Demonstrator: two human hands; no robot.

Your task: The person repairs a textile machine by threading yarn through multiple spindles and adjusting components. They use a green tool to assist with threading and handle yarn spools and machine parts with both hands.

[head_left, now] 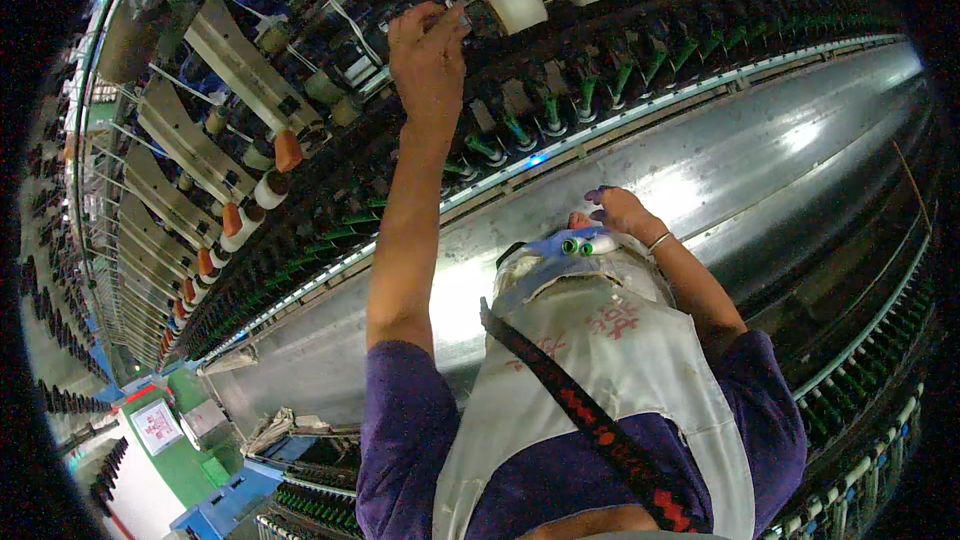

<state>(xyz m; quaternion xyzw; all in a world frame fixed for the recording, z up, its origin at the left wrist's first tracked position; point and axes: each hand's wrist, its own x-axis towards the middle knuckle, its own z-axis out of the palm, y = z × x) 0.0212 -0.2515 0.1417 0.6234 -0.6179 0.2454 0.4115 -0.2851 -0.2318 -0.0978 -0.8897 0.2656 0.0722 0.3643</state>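
My left hand (428,50) is raised to the roller section of a spinning frame, beside a white roller (518,8). Its fingers are bent and closed together; whatever they pinch is too small to make out. Lower down, my right hand (624,213) is held over the front of my white apron (590,325), with its fingers loosely curved and apart and nothing visible in them. Dark bluish patches show on its fingertips. Next to it, small bobbins with green ends (571,246) lie in the blue-lined apron pouch (540,245).
Below the rollers runs a row of green spindles (588,98) along a pale rail (535,158). Orange-ended pressure arms (240,65) line the frame at left. A second spindle row (870,350) stands at right. A green-topped cart (175,450) is at lower left.
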